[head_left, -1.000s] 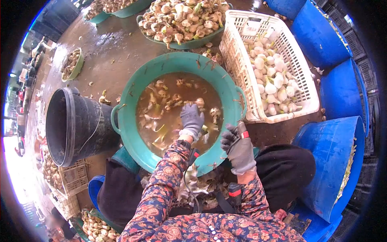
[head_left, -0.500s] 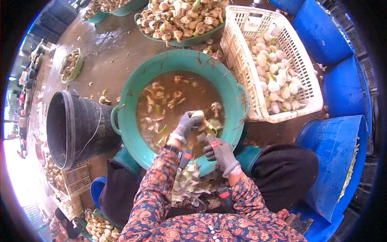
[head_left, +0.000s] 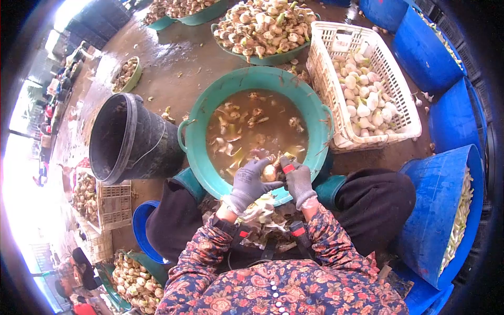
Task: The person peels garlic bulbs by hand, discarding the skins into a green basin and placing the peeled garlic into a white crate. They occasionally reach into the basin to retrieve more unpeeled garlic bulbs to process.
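Both my hands wear grey gloves and meet over the near side of a green tub (head_left: 197, 152) of muddy water. My left hand (head_left: 250, 182) is closed round a garlic bulb (head_left: 270, 173), its thumb stretched along the near side. Pressed against the bulb's other side is my right hand (head_left: 298, 181), fingers curled. A red band shows near its thumb; whether it also holds a small tool is hidden. Garlic pieces and peeled skins (head_left: 229, 111) float in the water. Below the hands, wet garlic skins (head_left: 265, 215) are heaped in my lap.
A white crate (head_left: 362, 140) of cleaned garlic stands at the right of the tub. Unwashed garlic (head_left: 265, 29) fills a basin behind. A black bucket (head_left: 152, 142) lies tilted at left. Blue barrels (head_left: 438, 205) line the right side. Another person (head_left: 84, 273) is at lower left.
The bulb and my left hand have come down nearer my body. My right hand has risen to meet the bulb. The view has shifted, so the surroundings sit further right.
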Motion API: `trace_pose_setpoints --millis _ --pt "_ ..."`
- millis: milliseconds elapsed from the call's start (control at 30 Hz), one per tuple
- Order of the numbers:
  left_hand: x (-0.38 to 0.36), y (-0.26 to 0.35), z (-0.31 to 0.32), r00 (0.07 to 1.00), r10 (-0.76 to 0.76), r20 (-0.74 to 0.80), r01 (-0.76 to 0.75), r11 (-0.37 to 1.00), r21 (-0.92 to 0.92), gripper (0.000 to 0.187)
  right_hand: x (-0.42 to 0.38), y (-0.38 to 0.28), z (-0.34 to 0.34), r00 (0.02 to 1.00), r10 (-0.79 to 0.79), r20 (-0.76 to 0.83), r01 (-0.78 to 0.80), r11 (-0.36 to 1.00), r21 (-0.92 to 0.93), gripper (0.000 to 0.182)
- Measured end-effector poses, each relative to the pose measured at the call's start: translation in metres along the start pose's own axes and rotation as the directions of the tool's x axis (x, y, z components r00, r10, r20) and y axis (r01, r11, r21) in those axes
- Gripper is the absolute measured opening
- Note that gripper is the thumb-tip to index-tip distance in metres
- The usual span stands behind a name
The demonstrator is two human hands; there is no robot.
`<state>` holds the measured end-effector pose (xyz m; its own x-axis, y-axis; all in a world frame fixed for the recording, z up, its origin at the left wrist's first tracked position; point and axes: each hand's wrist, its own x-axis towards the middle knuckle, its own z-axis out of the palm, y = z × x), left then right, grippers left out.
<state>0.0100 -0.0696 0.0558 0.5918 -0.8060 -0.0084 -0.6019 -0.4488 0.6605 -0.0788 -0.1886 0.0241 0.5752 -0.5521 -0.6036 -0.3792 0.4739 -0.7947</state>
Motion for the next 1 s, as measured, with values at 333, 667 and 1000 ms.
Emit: trace_pose_setpoints --millis 333,667,1000 --pt "-0.007 -0.004 -0.015 0.967 -0.181 0.18 0.245 0.858 -0.452 0.064 -0.015 -0.006 -0.006 0.947 -0.042 0.32 -0.035 0.972 0.231 0.025" --pt "-0.017 0.006 0.02 0.944 -0.248 0.218 0.328 0.626 -0.707 0.085 -0.02 0.001 -0.004 0.855 0.118 0.505 -0.407 0.757 0.512 0.052" --pt "-0.008 -0.029 0.001 0.934 -0.225 0.278 0.245 0.969 -0.039 0.037 -0.004 -0.005 -0.005 0.951 -0.124 0.282 0.266 0.795 -0.545 0.041"
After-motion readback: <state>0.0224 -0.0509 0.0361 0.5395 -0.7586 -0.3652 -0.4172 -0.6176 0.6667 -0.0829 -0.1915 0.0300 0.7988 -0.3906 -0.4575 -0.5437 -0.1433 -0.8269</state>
